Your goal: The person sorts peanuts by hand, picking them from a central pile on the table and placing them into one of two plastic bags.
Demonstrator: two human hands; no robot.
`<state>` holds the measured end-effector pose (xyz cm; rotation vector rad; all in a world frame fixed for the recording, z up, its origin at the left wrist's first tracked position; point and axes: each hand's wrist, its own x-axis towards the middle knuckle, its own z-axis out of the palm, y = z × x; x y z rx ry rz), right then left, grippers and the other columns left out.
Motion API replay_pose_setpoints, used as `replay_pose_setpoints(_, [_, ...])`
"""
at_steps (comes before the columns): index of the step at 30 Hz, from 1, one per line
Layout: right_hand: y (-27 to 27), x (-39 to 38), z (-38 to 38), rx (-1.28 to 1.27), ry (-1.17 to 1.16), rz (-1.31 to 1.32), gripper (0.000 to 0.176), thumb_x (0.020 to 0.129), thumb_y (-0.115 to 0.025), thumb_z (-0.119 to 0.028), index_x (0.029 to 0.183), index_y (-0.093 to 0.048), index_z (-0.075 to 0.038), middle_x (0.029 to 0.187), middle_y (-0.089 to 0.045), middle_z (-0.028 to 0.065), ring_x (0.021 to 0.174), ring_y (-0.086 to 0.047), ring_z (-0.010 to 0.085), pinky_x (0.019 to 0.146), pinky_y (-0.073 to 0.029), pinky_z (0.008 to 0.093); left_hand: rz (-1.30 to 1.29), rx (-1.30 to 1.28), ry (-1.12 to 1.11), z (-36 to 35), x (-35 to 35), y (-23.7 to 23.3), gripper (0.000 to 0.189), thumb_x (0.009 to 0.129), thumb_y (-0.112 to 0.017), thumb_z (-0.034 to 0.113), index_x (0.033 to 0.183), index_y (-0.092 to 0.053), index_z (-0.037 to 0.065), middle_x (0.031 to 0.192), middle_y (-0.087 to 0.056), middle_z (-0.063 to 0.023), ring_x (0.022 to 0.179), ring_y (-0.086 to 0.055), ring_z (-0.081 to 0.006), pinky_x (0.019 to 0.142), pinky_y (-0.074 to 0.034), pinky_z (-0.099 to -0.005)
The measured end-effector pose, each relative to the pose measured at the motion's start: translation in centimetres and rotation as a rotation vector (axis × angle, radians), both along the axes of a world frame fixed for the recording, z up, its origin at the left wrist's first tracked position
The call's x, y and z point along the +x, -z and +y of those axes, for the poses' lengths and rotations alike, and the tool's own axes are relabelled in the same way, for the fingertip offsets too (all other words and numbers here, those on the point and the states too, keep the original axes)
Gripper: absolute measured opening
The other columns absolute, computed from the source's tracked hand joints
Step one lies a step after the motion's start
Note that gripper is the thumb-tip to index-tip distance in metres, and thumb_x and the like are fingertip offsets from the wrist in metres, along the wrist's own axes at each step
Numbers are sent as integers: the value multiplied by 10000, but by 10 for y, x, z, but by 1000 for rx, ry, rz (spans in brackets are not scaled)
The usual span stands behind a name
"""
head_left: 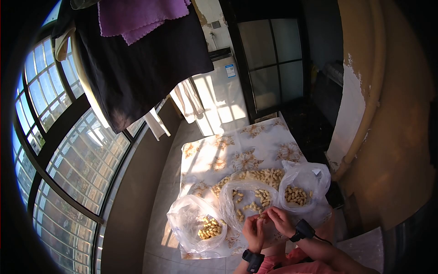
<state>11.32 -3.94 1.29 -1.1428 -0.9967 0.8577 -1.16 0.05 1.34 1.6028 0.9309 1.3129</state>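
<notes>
Close together at the near rim of the middle plastic bag (225, 205) are my left hand (253, 232) and my right hand (280, 220). Fingers of both are pinched around a small peanut (261, 217), partly covered by the fingertips. Inside that middle bag lie scattered unshelled peanuts (263, 196). To the left stands another clear bag (182, 214) with a heap of yellowish peanuts (210, 228). A third bag (319, 176), on the right, contains more brownish peanuts (295, 195). Behind the middle bag spreads a loose pile of peanuts (262, 176).
A flower-patterned cloth (246, 157) covers the table. Dark clothing (150, 68) and a purple cloth (137, 18) hang at upper left, beside barred windows (86, 160). Beyond the table stands a white appliance (223, 96); a pipe (365, 123) runs along the right wall.
</notes>
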Motion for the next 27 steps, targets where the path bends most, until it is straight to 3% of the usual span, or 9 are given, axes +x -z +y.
replay_pose_setpoints(4, [1,-1,0,13,-1,20,324,1075,-470,-261,1033,-646,7,858,-639,17,756,-587,83,703,-488,237,53,131,-24,-6,-1,-14,93,927,-658,68,984,-629,1,752,-621,-55,652,-577,-109,608,-470,-256])
replay_pose_setpoints(10, [1,-1,1,18,10,-8,315,1075,-469,-251,1032,-645,7,847,-627,12,753,-580,80,703,-495,241,41,247,-53,-5,-1,1,82,927,-652,53,986,-629,1,787,-614,-69,664,-575,-119,618,-469,-252])
replay_pose_setpoints(20, [3,1,1,-8,-18,17,324,1081,-451,-271,1026,-639,-13,885,-634,14,790,-588,83,739,-489,246,-150,0,7,-7,-5,-6,105,985,-599,46,1072,-600,-13,887,-623,-12,781,-564,-67,712,-462,-212])
replay_pose_setpoints(27, [-1,1,-2,16,-9,-17,336,1076,-461,-271,1006,-638,5,857,-641,38,748,-608,101,710,-503,250,-104,24,-107,-4,-40,-31,107,986,-607,70,1063,-611,-4,856,-587,9,730,-496,-46,660,-402,-188])
